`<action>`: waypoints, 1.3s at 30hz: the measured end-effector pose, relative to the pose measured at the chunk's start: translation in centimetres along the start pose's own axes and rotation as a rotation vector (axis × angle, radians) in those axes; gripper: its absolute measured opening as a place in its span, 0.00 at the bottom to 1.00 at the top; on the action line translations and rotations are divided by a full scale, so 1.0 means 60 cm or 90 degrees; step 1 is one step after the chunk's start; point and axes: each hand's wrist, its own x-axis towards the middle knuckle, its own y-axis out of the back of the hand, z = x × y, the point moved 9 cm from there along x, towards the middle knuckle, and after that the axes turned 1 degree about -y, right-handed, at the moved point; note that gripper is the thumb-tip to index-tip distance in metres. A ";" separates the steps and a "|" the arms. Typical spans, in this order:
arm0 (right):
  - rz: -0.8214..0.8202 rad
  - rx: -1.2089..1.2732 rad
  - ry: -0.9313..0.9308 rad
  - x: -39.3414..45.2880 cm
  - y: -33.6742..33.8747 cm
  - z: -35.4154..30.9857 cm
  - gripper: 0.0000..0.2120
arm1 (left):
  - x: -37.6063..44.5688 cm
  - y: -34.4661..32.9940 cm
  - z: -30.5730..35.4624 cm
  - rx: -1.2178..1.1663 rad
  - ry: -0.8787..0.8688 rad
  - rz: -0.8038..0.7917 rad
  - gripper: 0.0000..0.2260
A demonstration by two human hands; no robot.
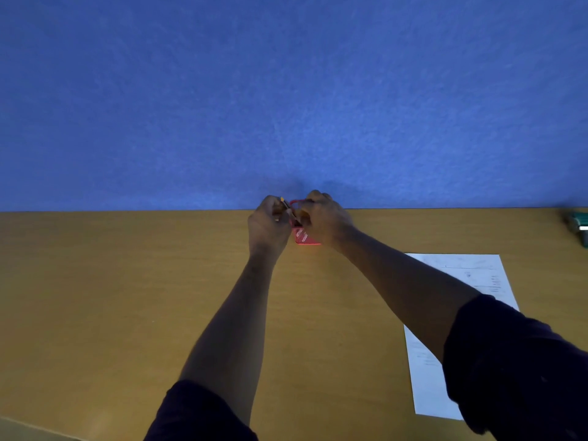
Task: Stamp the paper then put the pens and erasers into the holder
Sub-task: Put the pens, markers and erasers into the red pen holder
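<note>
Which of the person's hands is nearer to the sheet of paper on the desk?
Right. The right hand grips the red holder, up-left of the paper; the left hand is farther left, holding a pen.

Both hands, left hand (269, 224) and right hand (324, 218), meet over the red holder (304, 237), the left seemingly pinching a pen (285, 203).
</note>
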 end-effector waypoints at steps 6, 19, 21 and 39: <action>0.020 0.140 -0.010 -0.010 0.002 0.024 0.20 | -0.001 -0.026 0.001 0.156 -0.038 -0.039 0.05; 0.117 0.143 -0.004 -0.050 0.006 0.063 0.27 | -0.017 -0.037 -0.012 0.128 0.021 -0.033 0.09; 0.104 0.145 -0.002 -0.056 0.000 0.065 0.27 | -0.017 -0.041 -0.015 0.139 0.016 -0.040 0.10; 0.000 0.202 -0.047 -0.112 -0.044 0.059 0.45 | -0.053 -0.041 -0.024 0.115 0.064 -0.044 0.19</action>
